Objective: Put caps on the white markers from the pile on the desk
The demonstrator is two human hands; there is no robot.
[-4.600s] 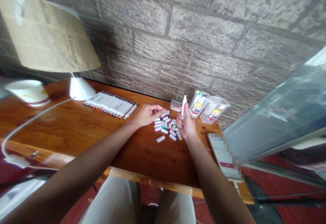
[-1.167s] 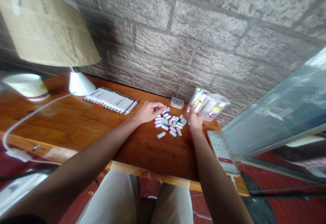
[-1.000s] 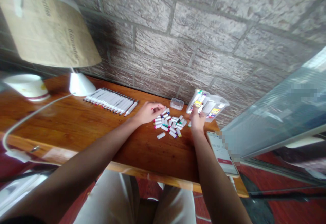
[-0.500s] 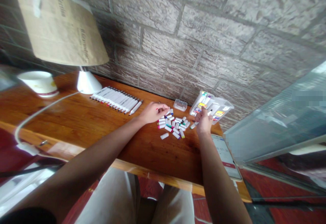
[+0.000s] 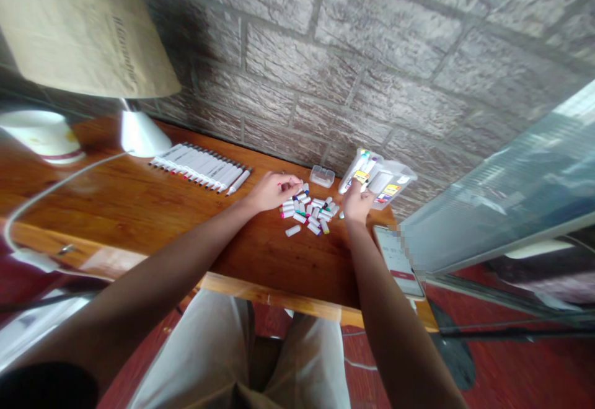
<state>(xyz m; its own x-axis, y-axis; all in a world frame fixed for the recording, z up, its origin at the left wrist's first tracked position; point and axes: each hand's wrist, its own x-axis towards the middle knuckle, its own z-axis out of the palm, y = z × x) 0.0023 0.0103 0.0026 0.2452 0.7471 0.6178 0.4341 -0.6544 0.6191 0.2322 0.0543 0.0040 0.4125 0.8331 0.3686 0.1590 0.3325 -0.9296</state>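
My left hand [image 5: 277, 191] is at the upper left edge of a heap of loose marker caps [image 5: 312, 214], its fingers curled in a pinch on a white cap [image 5: 300, 188]. The caps are white with coloured ends and lie scattered on the wooden table. To the right, my right hand [image 5: 357, 203] is closed in front of an opened clear plastic marker case [image 5: 394, 181]. A small dark tip, seemingly of a marker [image 5: 365, 184], shows between its thumb and fingers; the rest is hidden. Several markers stand in the case's left half.
Several markers [image 5: 199, 166] lie side by side in a row on the left. A small clear box [image 5: 322, 176] sits by the brick wall. A lamp [image 5: 143, 133], its cable and a paper cup [image 5: 44, 136] stand far left. A tablet [image 5: 400, 260] lies at the right edge.
The whole view has shifted, so everything sits farther left and higher. My right hand has drawn its fingers closer together in front of the case. My left hand stays by the caps.
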